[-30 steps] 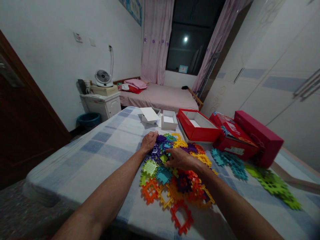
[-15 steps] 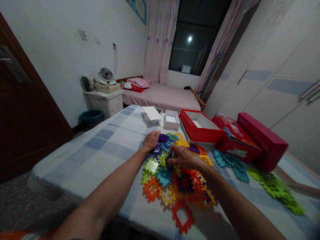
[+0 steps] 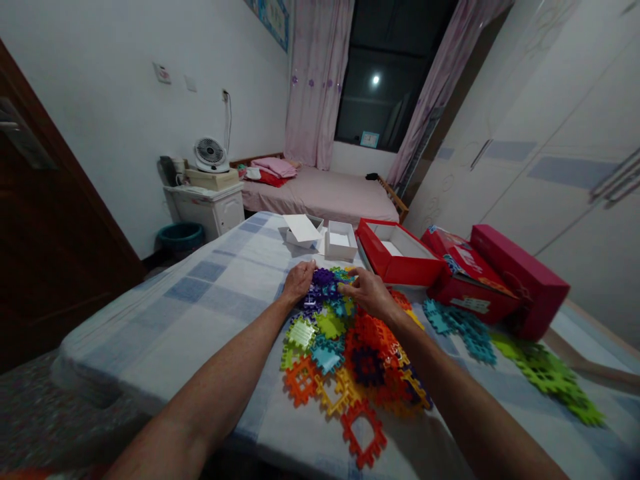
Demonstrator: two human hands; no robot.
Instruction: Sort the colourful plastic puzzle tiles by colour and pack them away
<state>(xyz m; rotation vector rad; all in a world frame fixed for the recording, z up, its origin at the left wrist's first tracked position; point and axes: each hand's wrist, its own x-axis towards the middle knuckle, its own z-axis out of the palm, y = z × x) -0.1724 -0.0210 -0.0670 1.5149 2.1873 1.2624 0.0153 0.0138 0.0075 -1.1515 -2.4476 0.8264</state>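
Note:
A pile of colourful interlocking plastic squares with toothed edges lies on the table in front of me. My left hand (image 3: 299,280) rests at its far left edge, fingers curled around the side of the purple squares (image 3: 324,277). My right hand (image 3: 374,295) is over the far part of the pile, thumb and forefinger apart beside some teal and yellow pieces, with nothing visibly held. Nearer me lie a lime green square (image 3: 331,323), a light blue square (image 3: 327,360) and an orange frame piece (image 3: 364,433). My right forearm hides part of the pile.
White boxes (image 3: 341,241) and an open red box (image 3: 400,257) stand beyond the pile. Further right are a printed red box (image 3: 465,283) and a dark pink box (image 3: 520,280). Teal pieces (image 3: 463,330) and green pieces (image 3: 547,380) lie grouped on the checked tablecloth (image 3: 200,293).
My right hand has moved away from me, from mid-pile to its far part. More purple now shows beside my left hand, and the lime green square is uncovered. The left hand stays almost in place.

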